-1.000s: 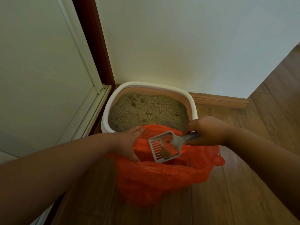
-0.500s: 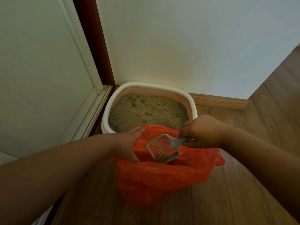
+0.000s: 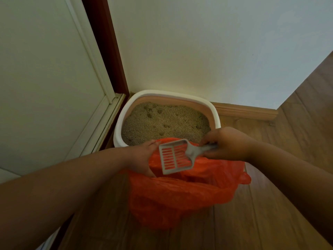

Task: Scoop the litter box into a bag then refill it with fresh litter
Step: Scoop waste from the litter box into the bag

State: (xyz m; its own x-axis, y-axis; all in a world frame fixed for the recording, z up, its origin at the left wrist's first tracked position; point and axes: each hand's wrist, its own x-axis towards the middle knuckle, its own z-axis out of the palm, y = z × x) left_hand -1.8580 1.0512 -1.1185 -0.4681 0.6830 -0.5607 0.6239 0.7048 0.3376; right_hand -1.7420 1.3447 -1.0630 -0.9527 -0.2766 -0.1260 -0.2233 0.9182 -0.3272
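A white-rimmed litter box (image 3: 120, 121) with pink inner walls sits in the corner, filled with tan litter (image 3: 165, 123) that shows small dents. In front of it an orange plastic bag (image 3: 180, 195) stands open on the floor. My left hand (image 3: 142, 157) grips the bag's left rim and holds it open. My right hand (image 3: 228, 143) holds the handle of a grey slotted scoop (image 3: 175, 156). The scoop's head hovers over the bag's mouth, tilted, with nothing on its slots.
A white wall rises behind the box, with a wooden baseboard (image 3: 245, 110) running right. A white door (image 3: 45, 78) and its dark red frame (image 3: 106, 44) stand on the left. Wooden floor (image 3: 270, 222) spreads to the right and front.
A clump of litter lay in the scoop a second ago. The scoop tipped down into the bag, then rose, and its slots now show bare. My left hand kept its grip.
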